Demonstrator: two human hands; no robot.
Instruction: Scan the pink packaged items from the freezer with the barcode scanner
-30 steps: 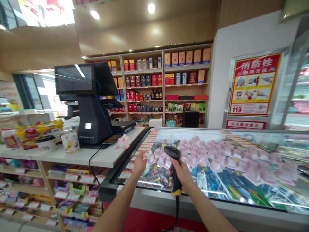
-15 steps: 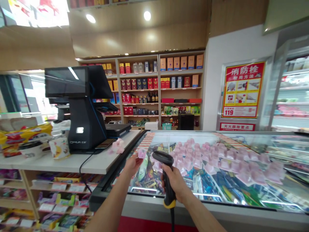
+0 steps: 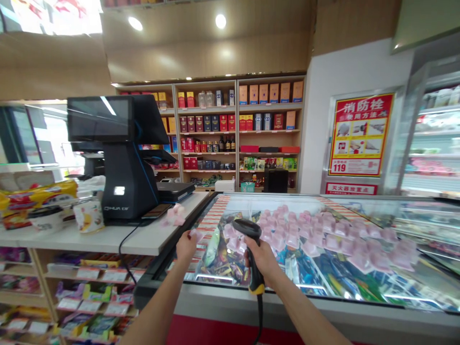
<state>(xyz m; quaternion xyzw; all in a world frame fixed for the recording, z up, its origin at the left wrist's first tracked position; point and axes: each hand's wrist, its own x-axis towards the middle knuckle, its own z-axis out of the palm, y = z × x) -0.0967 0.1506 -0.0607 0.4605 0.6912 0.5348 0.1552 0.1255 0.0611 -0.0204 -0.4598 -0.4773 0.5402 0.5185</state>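
Observation:
My left hand pinches a small translucent pink pack between thumb and fingers, over the left edge of the glass-topped freezer. In my right hand is a black and yellow barcode scanner, its handle gripped and its cable hanging down. Many similar pink cup-shaped packs lie spread over the glass, mostly right of the scanner. A few more pink packs sit on the white counter, near its right edge.
A black checkout terminal stands on the counter, with a cable hanging over the front. Beside it are a paper cup and yellow snack bags. Below are shelves of sweets. Shelves of boxes line the back wall.
My left hand has moved left and slightly down with the pink pack, away from the scanner. The scanner in my right hand has shifted slightly right.

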